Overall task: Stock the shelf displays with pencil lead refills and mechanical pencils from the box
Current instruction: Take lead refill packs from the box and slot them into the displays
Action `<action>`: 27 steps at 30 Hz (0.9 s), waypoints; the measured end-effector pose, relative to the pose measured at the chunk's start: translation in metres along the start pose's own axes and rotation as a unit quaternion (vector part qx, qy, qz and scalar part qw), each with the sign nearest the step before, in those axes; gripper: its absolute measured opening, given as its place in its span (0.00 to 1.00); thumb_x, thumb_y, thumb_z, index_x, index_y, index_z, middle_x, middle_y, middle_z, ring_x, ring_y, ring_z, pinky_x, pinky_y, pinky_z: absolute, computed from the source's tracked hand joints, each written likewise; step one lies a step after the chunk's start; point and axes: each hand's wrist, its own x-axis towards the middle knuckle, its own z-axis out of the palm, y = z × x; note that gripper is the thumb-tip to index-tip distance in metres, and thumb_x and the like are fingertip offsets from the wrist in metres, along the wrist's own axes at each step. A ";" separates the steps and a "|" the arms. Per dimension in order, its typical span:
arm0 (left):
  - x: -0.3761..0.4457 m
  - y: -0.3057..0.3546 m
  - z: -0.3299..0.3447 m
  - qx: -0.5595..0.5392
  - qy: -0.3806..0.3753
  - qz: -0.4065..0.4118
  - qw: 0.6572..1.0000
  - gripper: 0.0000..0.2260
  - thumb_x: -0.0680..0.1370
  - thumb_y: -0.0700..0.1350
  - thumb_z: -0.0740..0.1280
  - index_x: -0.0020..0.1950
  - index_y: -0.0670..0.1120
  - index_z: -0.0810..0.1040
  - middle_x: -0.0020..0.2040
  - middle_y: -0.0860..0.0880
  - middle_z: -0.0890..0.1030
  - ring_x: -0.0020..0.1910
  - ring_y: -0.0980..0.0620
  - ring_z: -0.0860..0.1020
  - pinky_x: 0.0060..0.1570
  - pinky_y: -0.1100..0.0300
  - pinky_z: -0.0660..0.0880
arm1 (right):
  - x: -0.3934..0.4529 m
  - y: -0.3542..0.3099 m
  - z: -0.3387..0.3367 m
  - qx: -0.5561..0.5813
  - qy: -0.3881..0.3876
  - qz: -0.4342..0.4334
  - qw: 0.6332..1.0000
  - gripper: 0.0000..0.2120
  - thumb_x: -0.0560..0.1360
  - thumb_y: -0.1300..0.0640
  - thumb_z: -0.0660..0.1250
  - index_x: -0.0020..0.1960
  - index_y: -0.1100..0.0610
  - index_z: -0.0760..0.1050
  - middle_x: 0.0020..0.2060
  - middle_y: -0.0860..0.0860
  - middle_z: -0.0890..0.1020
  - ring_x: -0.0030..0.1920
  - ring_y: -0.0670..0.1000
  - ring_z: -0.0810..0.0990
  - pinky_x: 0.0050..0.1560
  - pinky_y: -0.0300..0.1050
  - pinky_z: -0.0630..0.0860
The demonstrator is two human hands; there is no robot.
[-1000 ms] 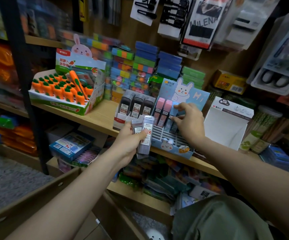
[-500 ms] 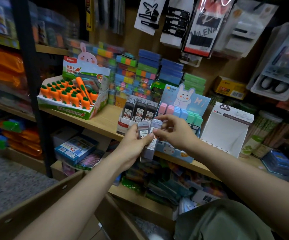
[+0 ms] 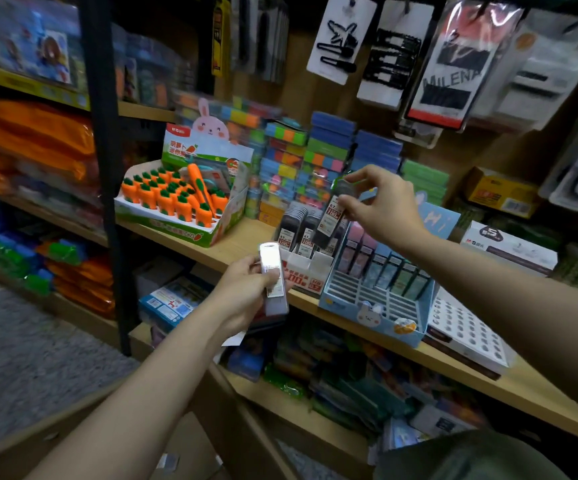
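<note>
Since half a second ago the two hands have parted: the right hand [image 3: 381,202] has lifted one dark lead refill case [image 3: 332,216] away from the left and now carries it up over the display, while the left hand [image 3: 246,289] has dropped slightly with what remains.

Nearest, the open cardboard box [image 3: 190,441] sits low at the bottom edge; its contents are not visible. Above it, the left hand grips a clear refill case [image 3: 273,275], thumb across its label; glare on the glossy plastic hides whether one or two cases are held. Further on, the right hand pinches the dark case by its top, thumb and fingers curled round it, the case hanging tilted just above the white refill display [image 3: 306,268] on the wooden shelf [image 3: 242,245]. Beside that stands the blue slotted tray [image 3: 374,306], its front slots unfilled.

Risk: the cases are smooth, hard, narrow plastic, and a fingertip pinch on a tilted case could probably slip. The display rows are packed close, so a skewed entry could jam or knock neighbouring cases over.
</note>
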 end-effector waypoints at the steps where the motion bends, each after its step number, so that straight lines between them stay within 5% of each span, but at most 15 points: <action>1: 0.001 0.000 -0.002 -0.018 -0.002 0.005 1.000 0.13 0.79 0.31 0.62 0.63 0.39 0.73 0.47 0.44 0.85 0.44 0.48 0.85 0.42 0.58 0.82 | 0.002 -0.002 0.007 -0.017 -0.007 -0.018 1.000 0.12 0.73 0.54 0.74 0.55 0.55 0.79 0.46 0.50 0.83 0.41 0.50 0.82 0.45 0.42 0.76; 8: 0.008 0.001 -0.012 -0.025 0.034 0.044 0.998 0.13 0.79 0.34 0.65 0.61 0.45 0.74 0.47 0.46 0.86 0.47 0.48 0.85 0.43 0.55 0.80 | 0.009 0.002 0.045 -0.071 -0.066 -0.059 0.994 0.12 0.73 0.57 0.73 0.55 0.58 0.78 0.50 0.53 0.82 0.50 0.54 0.80 0.52 0.52 0.78; 13: 0.005 -0.001 -0.015 0.054 0.017 0.057 0.997 0.08 0.79 0.38 0.66 0.56 0.47 0.80 0.52 0.47 0.85 0.53 0.46 0.83 0.54 0.46 0.79 | 0.007 0.013 0.059 -0.146 -0.072 -0.067 0.984 0.12 0.71 0.55 0.76 0.51 0.56 0.79 0.47 0.53 0.80 0.48 0.54 0.79 0.43 0.44 0.72; 16: 0.004 -0.003 -0.012 0.061 0.019 0.053 0.996 0.08 0.79 0.37 0.66 0.56 0.46 0.80 0.50 0.48 0.85 0.51 0.46 0.84 0.52 0.48 0.80 | 0.003 0.016 0.064 -0.181 -0.068 -0.073 0.978 0.11 0.71 0.53 0.75 0.50 0.57 0.81 0.49 0.53 0.79 0.48 0.57 0.79 0.43 0.48 0.76; 21: 0.003 -0.004 -0.006 0.092 0.028 0.065 0.993 0.12 0.78 0.39 0.68 0.61 0.44 0.78 0.53 0.48 0.84 0.53 0.48 0.83 0.55 0.47 0.79 | -0.003 0.017 0.067 -0.233 -0.070 -0.101 0.965 0.16 0.73 0.52 0.72 0.59 0.54 0.80 0.54 0.53 0.75 0.50 0.57 0.78 0.44 0.54 0.79; 25: 0.005 -0.005 0.001 0.118 0.030 0.089 0.988 0.09 0.77 0.41 0.70 0.55 0.50 0.78 0.51 0.50 0.85 0.52 0.49 0.83 0.53 0.45 0.80 | -0.006 0.013 0.058 -0.060 -0.039 -0.053 0.996 0.14 0.78 0.53 0.67 0.62 0.53 0.77 0.53 0.52 0.77 0.50 0.51 0.79 0.51 0.50 0.79; 27: 0.006 -0.006 0.005 0.120 0.024 0.110 0.986 0.08 0.77 0.41 0.70 0.53 0.51 0.78 0.49 0.51 0.86 0.50 0.50 0.84 0.49 0.48 0.81 | -0.014 0.009 0.049 0.039 -0.097 -0.007 0.994 0.12 0.79 0.49 0.65 0.61 0.49 0.77 0.48 0.48 0.81 0.45 0.47 0.82 0.47 0.45 0.81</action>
